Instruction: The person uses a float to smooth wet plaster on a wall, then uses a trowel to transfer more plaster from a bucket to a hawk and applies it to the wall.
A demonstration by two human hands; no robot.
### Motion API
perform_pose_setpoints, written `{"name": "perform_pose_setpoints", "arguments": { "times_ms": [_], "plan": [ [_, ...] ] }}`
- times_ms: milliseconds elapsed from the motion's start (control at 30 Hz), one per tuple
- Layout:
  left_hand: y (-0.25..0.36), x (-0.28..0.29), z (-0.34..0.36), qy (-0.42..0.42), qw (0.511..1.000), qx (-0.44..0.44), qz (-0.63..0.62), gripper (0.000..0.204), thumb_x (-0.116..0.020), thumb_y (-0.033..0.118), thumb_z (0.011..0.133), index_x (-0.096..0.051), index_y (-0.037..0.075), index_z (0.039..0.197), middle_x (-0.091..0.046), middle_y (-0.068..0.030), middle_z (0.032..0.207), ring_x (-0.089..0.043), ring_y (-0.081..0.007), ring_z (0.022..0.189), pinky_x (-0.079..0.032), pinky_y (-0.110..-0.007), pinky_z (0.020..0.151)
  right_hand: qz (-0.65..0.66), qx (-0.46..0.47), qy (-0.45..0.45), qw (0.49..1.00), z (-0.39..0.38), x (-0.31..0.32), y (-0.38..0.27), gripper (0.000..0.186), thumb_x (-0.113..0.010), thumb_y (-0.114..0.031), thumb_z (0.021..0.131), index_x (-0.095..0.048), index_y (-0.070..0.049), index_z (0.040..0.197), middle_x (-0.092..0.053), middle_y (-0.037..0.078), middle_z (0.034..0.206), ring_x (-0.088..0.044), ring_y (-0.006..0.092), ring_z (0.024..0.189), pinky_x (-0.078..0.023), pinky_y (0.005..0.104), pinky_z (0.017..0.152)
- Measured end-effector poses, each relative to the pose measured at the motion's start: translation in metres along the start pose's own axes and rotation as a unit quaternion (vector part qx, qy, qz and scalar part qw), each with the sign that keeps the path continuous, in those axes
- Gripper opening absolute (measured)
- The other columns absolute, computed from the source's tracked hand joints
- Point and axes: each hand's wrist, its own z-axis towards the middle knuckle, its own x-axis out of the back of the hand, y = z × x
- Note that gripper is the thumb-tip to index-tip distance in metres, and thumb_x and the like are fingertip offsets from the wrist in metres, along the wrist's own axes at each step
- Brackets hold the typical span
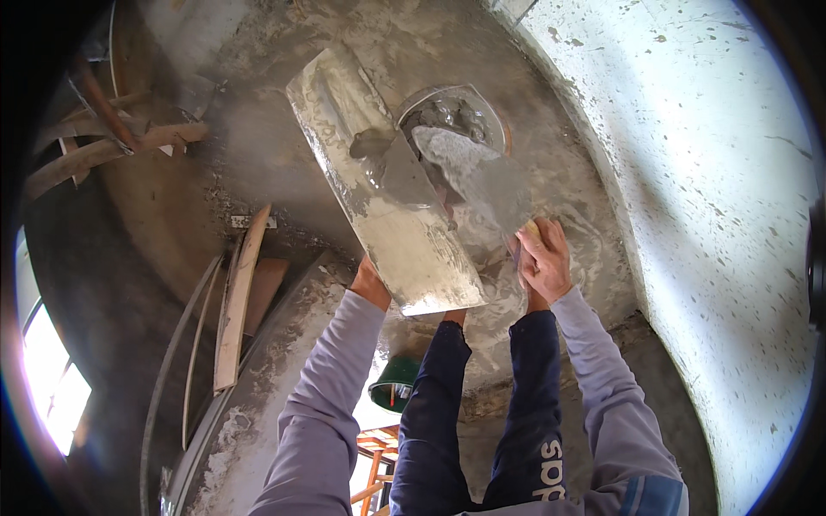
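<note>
Below my head, my left hand [370, 284] grips under a mortar-smeared grey board [387, 198], while my right hand [544, 258] clenches a trowel [477, 176] heaped with wet grey mortar beside a pan [456, 112].

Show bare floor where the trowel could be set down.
Free: grey concrete floor left of the long mortar-smeared board, up to the wooden planks. Crowded: right of the board, where the mortar pan, loaded trowel and right hand sit against the white wall.

Both hands [544, 258] clenched — arms outstretched
</note>
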Motion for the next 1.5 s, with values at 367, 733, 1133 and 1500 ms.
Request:
{"name": "perform_pose_setpoints", "arguments": {
  "times_ms": [367,733,1133,1500],
  "plan": [
    [0.048,0.01,-0.093,0.237,0.97,-0.054,-0.029,0.056,-0.039,0.042,0.106,-0.035,0.008,0.151,-0.045,-0.0128,0.15,-0.046,-0.0294,0.134,-0.036,-0.046,0.115,-0.074,-0.296,-0.165,0.938,0.045,-0.094,-0.04,0.058,-0.068,-0.016,0.079,-0.054,-0.009,0.135,-0.063,0.018,0.114,-0.061,0.0331,0.104,-0.051,0.0438,0.082],
    [-0.012,-0.232,-0.087,0.221,0.933,0.074,0.276,0.03,-0.042,0.036,0.101,-0.055,0.013,0.115,-0.05,-0.0035,0.103,-0.041,-0.0182,0.081,-0.038,-0.033,0.072,0.195,-0.458,-0.046,0.866,0.007,-0.045,-0.156,0.057,-0.057,-0.02,0.088,-0.046,-0.004,0.142,-0.058,0.024,0.128,-0.057,0.0411,0.12,-0.046,0.0484,0.1],
    [0.016,-0.232,-0.114,0.032,0.864,0.432,0.258,0.036,-0.051,0.037,0.099,-0.06,0.009,0.119,-0.061,-0.0064,0.107,-0.056,-0.0209,0.09,-0.049,-0.035,0.078,0.008,-0.763,-0.231,0.604,-0.115,0.047,-0.566,0.067,-0.064,-0.043,0.086,-0.046,-0.022,0.147,-0.029,0.015,0.159,-0.027,0.0477,0.143,-0.033,0.0645,0.11],
    [0.016,-0.3,-0.128,-0.002,0.806,0.506,0.307,0.041,-0.059,0.038,0.097,-0.065,0.005,0.122,-0.071,-0.009,0.11,-0.069,-0.0234,0.098,-0.058,-0.036,0.083,0.02,-0.824,-0.128,0.552,0.047,0.018,-0.686,0.068,-0.066,-0.045,0.08,-0.053,-0.02,0.142,-0.037,0.013,0.154,-0.026,0.0436,0.144,-0.034,0.0661,0.109]
  ]
}}
